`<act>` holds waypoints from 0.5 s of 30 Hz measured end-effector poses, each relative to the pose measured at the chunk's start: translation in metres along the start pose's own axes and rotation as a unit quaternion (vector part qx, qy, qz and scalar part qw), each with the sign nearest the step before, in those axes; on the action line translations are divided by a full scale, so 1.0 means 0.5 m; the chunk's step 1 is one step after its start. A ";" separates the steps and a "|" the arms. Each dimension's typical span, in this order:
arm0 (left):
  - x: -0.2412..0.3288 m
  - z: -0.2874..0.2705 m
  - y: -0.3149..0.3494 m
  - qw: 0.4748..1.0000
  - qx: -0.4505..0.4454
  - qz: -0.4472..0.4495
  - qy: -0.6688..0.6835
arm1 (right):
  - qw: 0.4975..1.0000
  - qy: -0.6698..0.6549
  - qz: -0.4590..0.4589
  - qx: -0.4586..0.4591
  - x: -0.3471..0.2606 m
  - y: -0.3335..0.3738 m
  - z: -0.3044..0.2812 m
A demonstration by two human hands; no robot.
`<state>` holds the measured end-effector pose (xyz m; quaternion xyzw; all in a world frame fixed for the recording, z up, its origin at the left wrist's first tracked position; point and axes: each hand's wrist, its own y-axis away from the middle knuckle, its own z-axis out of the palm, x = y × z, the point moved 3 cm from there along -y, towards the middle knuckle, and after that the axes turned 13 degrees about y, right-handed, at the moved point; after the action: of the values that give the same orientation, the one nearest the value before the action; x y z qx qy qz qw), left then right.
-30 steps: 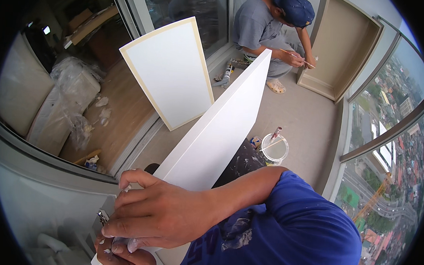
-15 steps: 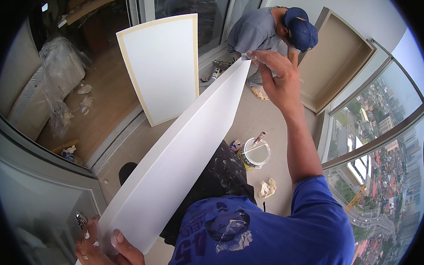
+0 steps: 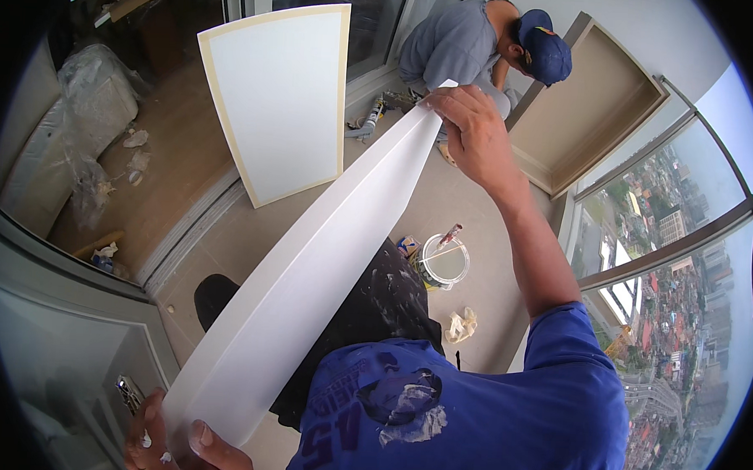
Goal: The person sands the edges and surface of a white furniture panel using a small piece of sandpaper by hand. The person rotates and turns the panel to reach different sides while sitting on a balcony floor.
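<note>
A long white panel [image 3: 286, 290] slants from the lower left up to the top middle, its narrow edge turned upward. My left hand [image 3: 187, 445] grips its near end, with the thumb on the right face and white specks on the fingers. At the far end, my right hand [image 3: 474, 126] is closed, its fingertips pressed on the panel's edge. A small pale piece [image 3: 448, 84] pokes out by those fingertips; I cannot tell whether it is a separate sheet or the panel's corner.
A masking-tape-bordered white board [image 3: 281, 105] leans at the back. Beyond the panel crouches a co-worker in a cap [image 3: 544, 49]. A paint bucket [image 3: 444, 261] with a brush across it and a crumpled cloth [image 3: 462, 325] are on the floor. A glass railing [image 3: 664, 197] runs along the right.
My right hand has shifted slightly down and left along the panel's far end. The grey piece under its fingertips no longer shows. The whole view has shifted slightly, and the co-worker's head has turned.
</note>
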<state>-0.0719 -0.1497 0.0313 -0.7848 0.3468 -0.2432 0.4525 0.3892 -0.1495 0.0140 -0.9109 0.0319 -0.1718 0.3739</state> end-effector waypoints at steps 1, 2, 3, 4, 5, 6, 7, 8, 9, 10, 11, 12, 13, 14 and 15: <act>0.001 0.002 -0.003 1.000 0.000 0.006 -0.001 | 1.000 0.023 0.004 -0.002 0.025 -0.012 0.010; 0.001 0.002 0.001 1.000 0.016 0.012 0.000 | 1.000 0.022 0.000 -0.002 0.040 -0.017 0.011; 0.001 0.003 0.010 0.999 0.032 0.019 0.001 | 1.000 0.014 0.001 -0.001 0.040 -0.011 0.010; 0.004 0.005 0.015 0.999 0.048 0.024 -0.003 | 1.000 0.003 0.000 0.002 0.023 -0.012 0.006; 0.006 0.004 0.011 1.000 0.028 0.010 0.001 | 1.000 -0.008 0.002 0.001 0.002 -0.007 0.000; 0.011 0.000 0.003 1.000 0.008 -0.005 0.006 | 1.000 -0.014 -0.003 0.003 -0.019 -0.010 -0.012; 0.013 -0.003 -0.004 1.000 -0.012 -0.017 0.011 | 1.000 -0.019 -0.007 0.005 -0.041 -0.013 -0.027; 0.014 -0.006 -0.006 1.000 -0.029 -0.002 0.003 | 1.000 -0.025 -0.010 0.008 -0.051 -0.012 -0.034; 0.013 -0.009 -0.006 0.999 -0.046 0.012 -0.006 | 1.000 -0.014 -0.002 0.002 -0.036 -0.010 -0.021; 0.010 -0.010 -0.005 0.998 -0.062 0.029 -0.009 | 1.000 0.003 0.009 -0.006 -0.004 -0.005 -0.003; 0.007 -0.011 -0.003 0.997 -0.060 0.042 -0.004 | 1.000 0.018 0.017 -0.009 0.022 -0.005 0.012; 0.003 -0.011 0.001 0.997 -0.059 0.054 0.000 | 0.999 0.026 0.023 -0.008 0.035 -0.002 0.018; 0.000 -0.010 0.005 0.996 -0.055 0.065 0.001 | 1.000 0.013 0.015 0.005 0.026 -0.007 0.011; -0.003 -0.010 0.012 0.997 -0.044 0.057 -0.004 | 1.000 -0.002 0.007 0.017 0.004 -0.008 0.003; -0.006 -0.010 0.021 0.998 -0.032 0.049 -0.008 | 0.999 -0.017 0.000 0.029 -0.012 -0.011 -0.005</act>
<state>-0.0807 -0.1537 0.0244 -0.7829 0.3890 -0.2030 0.4410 0.3825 -0.1462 0.0178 -0.9022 0.0206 -0.1573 0.4010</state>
